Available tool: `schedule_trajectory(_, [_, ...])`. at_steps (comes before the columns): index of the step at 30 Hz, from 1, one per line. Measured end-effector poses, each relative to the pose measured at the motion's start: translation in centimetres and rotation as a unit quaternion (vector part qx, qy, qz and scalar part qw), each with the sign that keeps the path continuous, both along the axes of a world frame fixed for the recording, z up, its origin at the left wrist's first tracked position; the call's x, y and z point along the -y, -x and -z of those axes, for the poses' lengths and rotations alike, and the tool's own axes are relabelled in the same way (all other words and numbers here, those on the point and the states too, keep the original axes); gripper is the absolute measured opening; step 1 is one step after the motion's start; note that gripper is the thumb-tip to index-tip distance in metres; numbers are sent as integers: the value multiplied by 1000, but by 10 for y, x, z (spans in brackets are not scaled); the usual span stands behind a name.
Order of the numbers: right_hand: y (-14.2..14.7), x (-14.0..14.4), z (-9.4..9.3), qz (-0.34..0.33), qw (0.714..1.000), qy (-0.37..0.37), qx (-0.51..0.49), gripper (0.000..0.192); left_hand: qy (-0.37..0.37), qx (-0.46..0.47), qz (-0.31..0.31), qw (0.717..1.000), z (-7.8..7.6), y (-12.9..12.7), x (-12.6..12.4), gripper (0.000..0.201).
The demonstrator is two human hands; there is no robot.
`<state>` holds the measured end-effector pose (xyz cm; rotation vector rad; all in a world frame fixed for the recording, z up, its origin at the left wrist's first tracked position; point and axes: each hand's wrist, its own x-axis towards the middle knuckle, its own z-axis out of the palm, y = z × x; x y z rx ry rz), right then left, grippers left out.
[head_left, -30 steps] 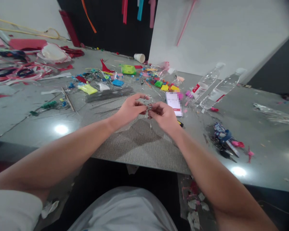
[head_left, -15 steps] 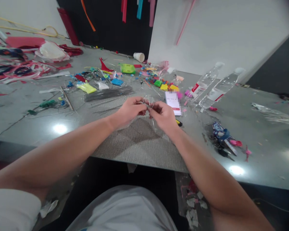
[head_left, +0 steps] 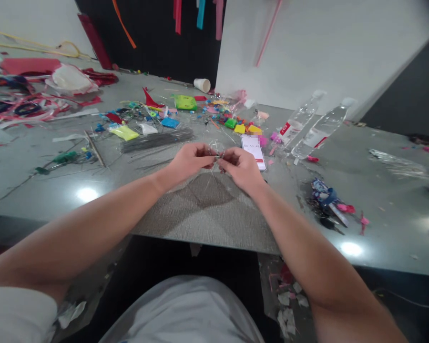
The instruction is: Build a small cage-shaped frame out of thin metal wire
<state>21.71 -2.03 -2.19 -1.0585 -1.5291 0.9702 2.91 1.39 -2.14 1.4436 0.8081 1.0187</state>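
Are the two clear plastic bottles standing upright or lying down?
Lying down. Both clear plastic bottles rest on their sides on the table, caps toward the wall.

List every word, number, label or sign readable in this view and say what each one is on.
Nothing can be read for certain.
Phone behind the right hand: a line of digits at the top of its screen, too blurred to read.
Nearer plastic bottle: red and white label, print too small to read.
Farther plastic bottle: label with a red stripe, unreadable.
Blue packet at the right: print too small to read.
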Motion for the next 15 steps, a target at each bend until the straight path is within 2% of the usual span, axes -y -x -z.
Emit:
schedule_trajectory(4, [5, 3, 3, 20, 1000, -11, 2, 22, -67, -49, -30, 996, 7, -1, -2, 10])
schedule_trajectory(9, [8, 2, 5, 5, 998, 54, -27, 27, -126, -137, -80, 979, 7, 0, 1, 15])
schedule_trajectory(15, [9, 4, 3, -7, 999, 39, -16, 17, -136, -137, -94, 977, 3, -3, 5, 14])
